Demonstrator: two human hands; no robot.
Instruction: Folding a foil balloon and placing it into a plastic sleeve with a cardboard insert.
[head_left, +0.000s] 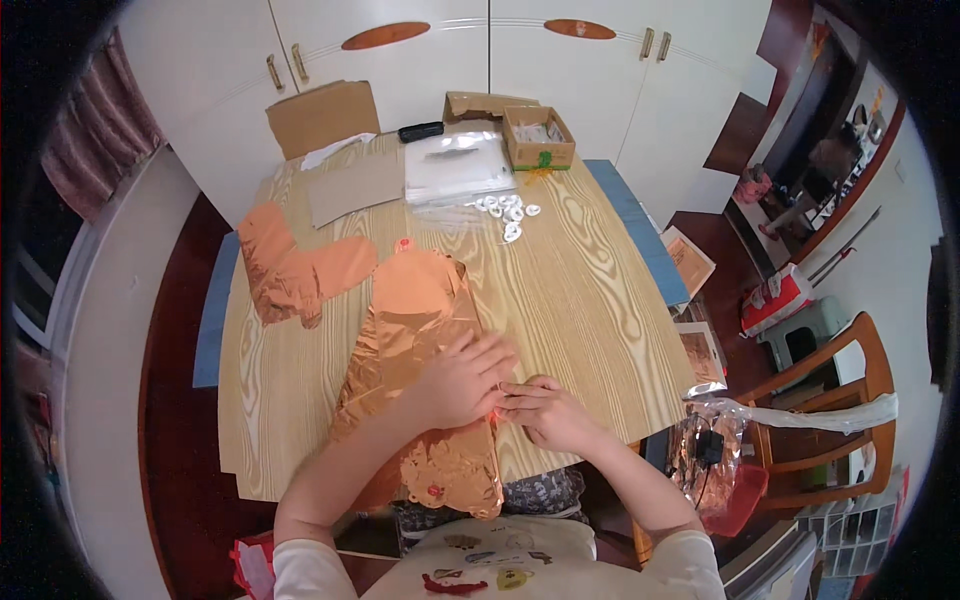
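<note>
My left hand lies flat on crinkled copper foil balloon; my right hand pinches its edge.

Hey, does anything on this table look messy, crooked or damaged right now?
Nothing looks damaged or spilled. The copper foil balloon under both hands, left hand and right hand, is flat and creased, and its end hangs over the table edge. A second foil piece lies crumpled at the left, and small white rings are scattered loosely.
</note>
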